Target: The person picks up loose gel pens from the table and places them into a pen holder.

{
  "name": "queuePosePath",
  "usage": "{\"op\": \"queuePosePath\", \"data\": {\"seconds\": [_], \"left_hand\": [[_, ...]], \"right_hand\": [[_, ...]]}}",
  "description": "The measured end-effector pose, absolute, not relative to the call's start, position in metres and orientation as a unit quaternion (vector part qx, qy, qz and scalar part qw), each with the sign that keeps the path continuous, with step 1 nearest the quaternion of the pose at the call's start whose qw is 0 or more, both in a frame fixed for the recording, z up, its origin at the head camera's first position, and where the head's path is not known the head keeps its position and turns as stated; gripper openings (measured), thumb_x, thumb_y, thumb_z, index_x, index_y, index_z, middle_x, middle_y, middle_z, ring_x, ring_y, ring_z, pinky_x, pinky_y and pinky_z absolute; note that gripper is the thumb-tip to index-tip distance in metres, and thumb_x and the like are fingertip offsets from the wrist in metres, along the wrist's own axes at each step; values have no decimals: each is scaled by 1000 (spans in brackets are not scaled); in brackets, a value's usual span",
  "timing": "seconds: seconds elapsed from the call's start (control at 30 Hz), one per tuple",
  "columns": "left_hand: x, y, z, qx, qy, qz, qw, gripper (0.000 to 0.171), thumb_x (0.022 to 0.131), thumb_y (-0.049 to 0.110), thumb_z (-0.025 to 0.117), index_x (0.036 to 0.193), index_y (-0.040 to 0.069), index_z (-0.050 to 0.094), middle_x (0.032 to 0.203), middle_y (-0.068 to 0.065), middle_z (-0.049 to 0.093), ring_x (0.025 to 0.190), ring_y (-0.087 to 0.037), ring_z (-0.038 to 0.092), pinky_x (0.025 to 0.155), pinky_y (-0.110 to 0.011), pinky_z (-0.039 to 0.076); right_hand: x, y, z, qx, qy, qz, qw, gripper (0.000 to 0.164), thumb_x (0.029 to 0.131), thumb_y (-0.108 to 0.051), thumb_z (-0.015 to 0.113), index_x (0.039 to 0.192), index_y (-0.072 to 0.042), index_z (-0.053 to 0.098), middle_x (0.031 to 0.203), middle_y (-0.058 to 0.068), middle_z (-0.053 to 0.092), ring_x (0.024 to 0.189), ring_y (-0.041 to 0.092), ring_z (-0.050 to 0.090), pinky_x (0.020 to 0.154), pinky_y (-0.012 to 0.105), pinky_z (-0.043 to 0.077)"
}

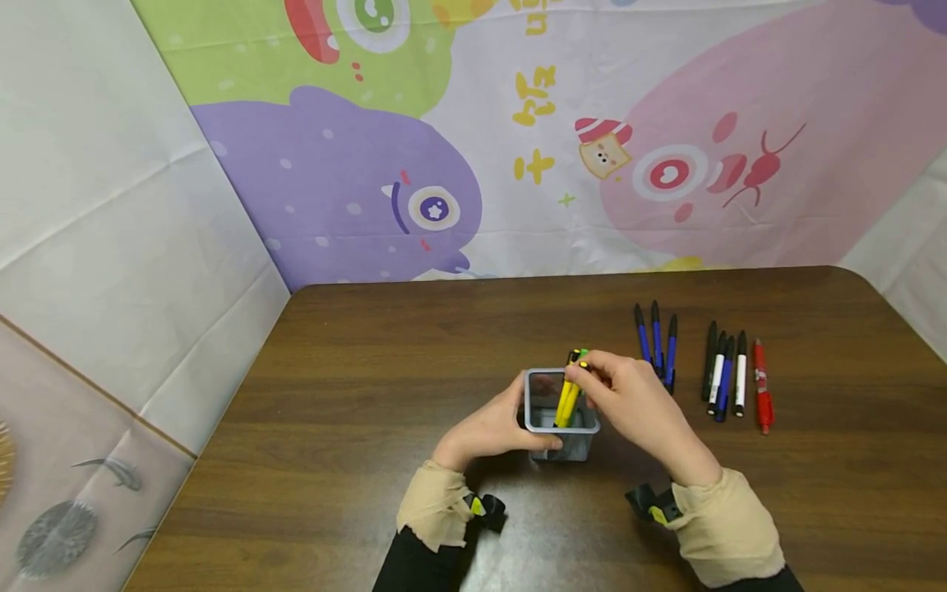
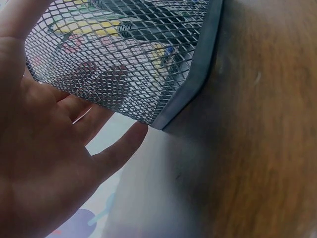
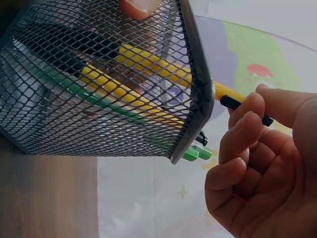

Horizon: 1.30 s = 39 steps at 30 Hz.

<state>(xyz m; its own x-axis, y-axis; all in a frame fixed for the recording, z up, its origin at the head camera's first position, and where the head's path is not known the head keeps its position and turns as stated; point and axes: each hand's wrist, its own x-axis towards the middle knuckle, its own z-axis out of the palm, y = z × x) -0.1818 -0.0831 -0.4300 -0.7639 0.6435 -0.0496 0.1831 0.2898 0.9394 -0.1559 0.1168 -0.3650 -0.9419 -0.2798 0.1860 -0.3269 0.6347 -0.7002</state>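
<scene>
A dark mesh pen holder (image 1: 579, 448) with a grey rim stands on the table. My left hand (image 1: 484, 426) holds it from the left, thumb along the near side and other fingers behind. At the holder's mouth, my right hand (image 1: 635, 403) pinches the top end of a yellow pen (image 3: 173, 71) with a black clip between thumb and index finger. The pen's lower part is inside the holder, seen through the mesh. Beside it a second yellow pen (image 3: 126, 95) leans within the holder, along with green pens (image 3: 200, 151) whose ends poke past the rim.
Right of the holder lie three blue pens (image 1: 656, 333) with black ends. Farther right is a row of black, white and blue pens (image 1: 741, 374), then a red pen (image 1: 763, 386). A cartoon-printed cloth (image 1: 533, 222) hangs behind the brown table (image 1: 333, 411).
</scene>
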Motion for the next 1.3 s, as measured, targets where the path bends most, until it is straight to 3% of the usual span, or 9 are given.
{"op": "queuePosePath", "data": {"seconds": [0.4,0.8,1.03,1.3], "left_hand": [[-184,-84,-436,268,781,526,204,73,74,19,76,131,21,29,118,-3,51,105,-23,54,88,-32,45],[-184,-84,-435,269,781,525,206,74,75,19,75,132,19,29,116,-3,52,104,-23,54,87,-30,45],[-184,-83,-435,271,779,527,204,74,74,18,76,131,19,29,115,-2,53,104,-24,54,88,-31,45],[-184,-84,-436,274,782,522,200,74,74,19,76,131,18,29,114,-2,53,104,-24,55,88,-34,45]], "right_hand": [[-159,115,-372,176,-912,371,15,28,93,-36,49,85,-12,61,58,-4,51,48,10,43,46,24,36],[-162,115,-376,174,-914,366,31,22,93,-30,51,89,-12,62,57,-2,52,45,9,42,43,24,35],[-163,115,-378,180,-913,360,58,17,92,-27,53,98,-14,62,59,-5,51,45,9,42,43,24,35],[-164,115,-381,190,-912,350,102,10,91,-22,56,96,-16,61,58,-6,46,43,8,37,42,23,32]]}}
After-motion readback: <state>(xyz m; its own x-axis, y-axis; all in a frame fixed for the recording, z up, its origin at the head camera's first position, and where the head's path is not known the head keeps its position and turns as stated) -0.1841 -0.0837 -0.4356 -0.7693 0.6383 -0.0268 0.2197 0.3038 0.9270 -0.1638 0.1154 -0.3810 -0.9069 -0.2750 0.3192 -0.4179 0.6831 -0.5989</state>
